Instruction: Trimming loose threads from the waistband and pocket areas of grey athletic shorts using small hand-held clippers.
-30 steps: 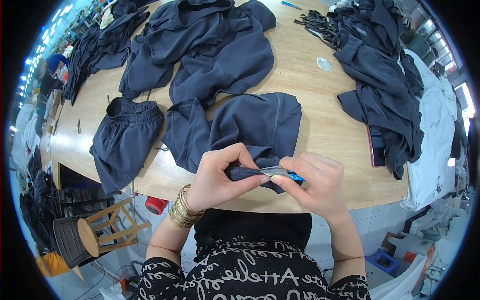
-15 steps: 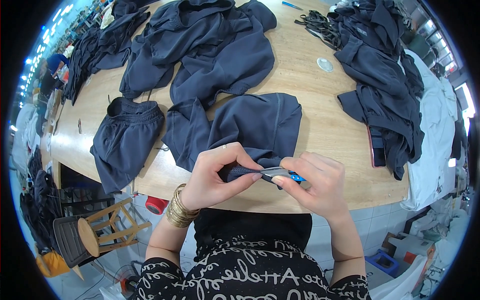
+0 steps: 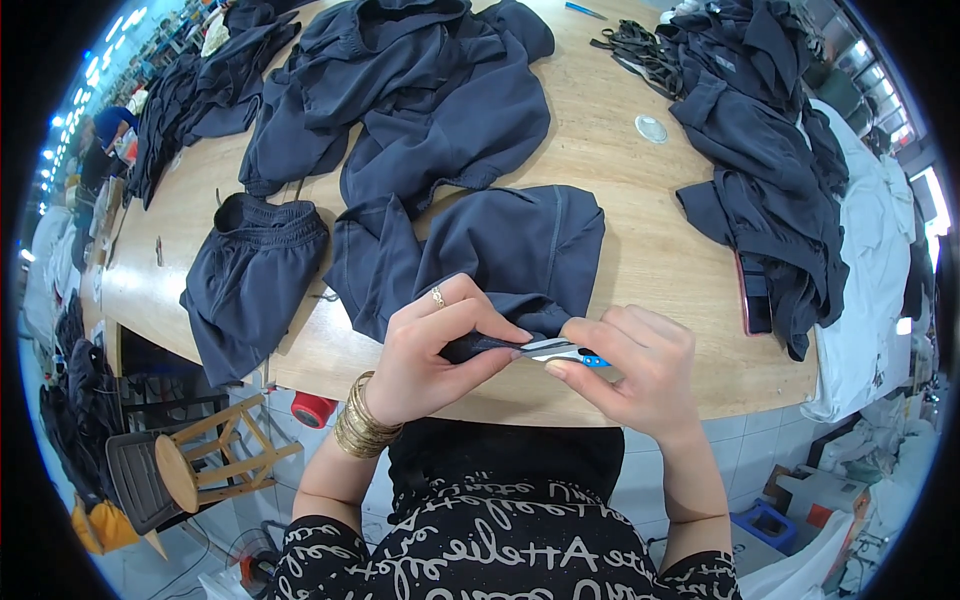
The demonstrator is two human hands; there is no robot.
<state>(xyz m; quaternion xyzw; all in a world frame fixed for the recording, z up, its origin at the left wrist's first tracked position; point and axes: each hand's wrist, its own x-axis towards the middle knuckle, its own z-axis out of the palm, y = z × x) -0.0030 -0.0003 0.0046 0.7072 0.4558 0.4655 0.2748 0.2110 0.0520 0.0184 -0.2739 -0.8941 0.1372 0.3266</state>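
A dark navy garment [image 3: 500, 250] lies on the wooden table [image 3: 660, 250] in front of me. My left hand [image 3: 435, 350], with a ring and gold bangles, pinches a folded edge of its fabric near the table's front edge. My right hand [image 3: 635, 365] holds small metal thread snips with a blue handle [image 3: 565, 352], the blades at the pinched fabric. The two hands almost touch.
More dark garments lie about: shorts [image 3: 250, 280] at the left, a large spread one [image 3: 420, 100] behind, a pile [image 3: 770, 170] at the right. A small round lid [image 3: 651, 128] sits on the table. A wooden stool [image 3: 190, 465] stands below left.
My hands stay at the same spot on the garment's edge. The fingers of both hands shift slightly around the fabric and the snips.
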